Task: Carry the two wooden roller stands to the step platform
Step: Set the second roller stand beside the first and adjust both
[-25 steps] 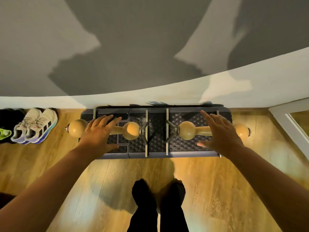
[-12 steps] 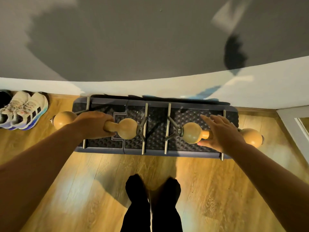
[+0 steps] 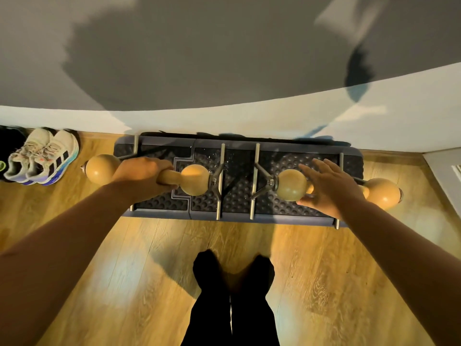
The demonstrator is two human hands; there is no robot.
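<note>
Far left, against the white baseboard [image 3: 74,118]: one pair of pale sneakers [image 3: 41,156] with dark stripes, so two shoes, plus a black shoe [image 3: 10,146] cut off by the frame edge, count unclear. One step platform [image 3: 239,176], dark, studded top, lies along the wall on the wood floor [image 3: 124,270]. Two wooden roller stands, both on the platform, end to end. Left roller stand [image 3: 194,179]: two round wooden bulbs joined by a thin wooden neck, metal legs at each end resting on the platform; outer bulb overhangs the platform's left edge. Left hand [image 3: 143,177] is wrapped around that neck, fingers curled closed on it, hiding most of the neck. Between the two stands, two metal leg bars stand close together, a narrow strip of platform showing between them. Right roller stand [image 3: 291,184]: same build, two bulbs, outer bulb past the platform's right end. Right hand [image 3: 329,188] is over its neck, fingers spread and extended, palm down, thumb low at the near side; not closed around it, and contact with the neck can't be told. Hand covers the neck. Bottom centre: two feet in black socks [image 3: 234,270], black trouser legs, standing just in front of the platform. Far right: corner of a white frame [image 3: 446,171].
</note>
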